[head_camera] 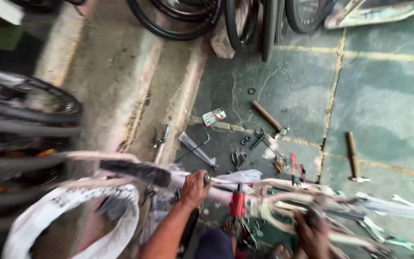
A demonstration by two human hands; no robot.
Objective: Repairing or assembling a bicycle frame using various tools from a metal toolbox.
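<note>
under the fingers of the left hand (195, 188) runs the handlebar (216, 184) of a bicycle, pale and partly wrapped in thin plastic. the fingers close round the bar just beside its black grip (137, 172), which sticks out to the left of the knuckles. the right hand (312, 232) sits lower and to the right, badly blurred; its fingers seem curled over another part of the pale frame (283, 199), though i cannot tell how firmly they hold.

the bicycle lies across the lower part of the view, above the green stone floor (384, 96), with a white-wrapped wheel (68, 220) to the left of the left hand and a red stem part (237, 204) between the two hands.

judged from this, the bicycle is stiff and fairly heavy, awkward more than fragile, and it wants to swing about the steering joint. the plastic wrap looks slippery, so the bare bar or the rubber grip gives the surer hold. thin cables and the wrapped wheel are poor places to grab.

beyond the fingers, on the floor, lie scissors (238, 157), a wooden-handled hammer (269, 118), a second hammer (353, 157) well to the right, red-handled pliers (295, 168), small washers and a printed card (214, 116). dark tyres (183, 19) lean at the far edge, and another wheel (29, 100) blurs at the left.
</note>
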